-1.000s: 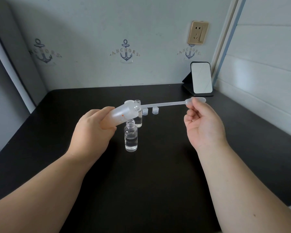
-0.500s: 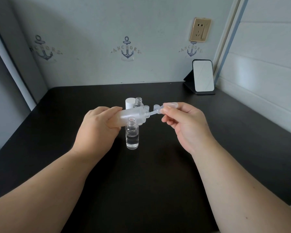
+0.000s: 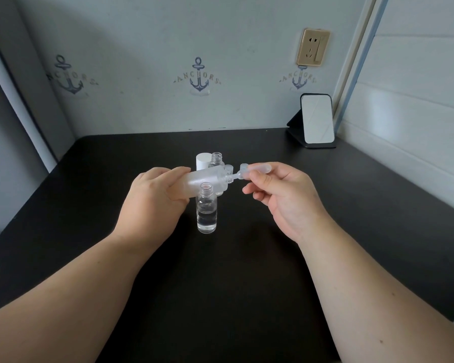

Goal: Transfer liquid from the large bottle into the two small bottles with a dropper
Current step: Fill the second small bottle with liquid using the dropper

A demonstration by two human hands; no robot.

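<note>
Clear small bottles, two; one dropper.

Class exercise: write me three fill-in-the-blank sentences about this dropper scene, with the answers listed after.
1. The left hand holds the frosted large bottle tilted on its ____.
2. The right hand pinches the dropper by its ____.
3. The near small bottle stands without a ____.
Answers: side; bulb; cap

Matte black surface set in a corner; pale blue-grey wall printed with navy anchor motifs; gold wall socket; small standing mirror.
</note>
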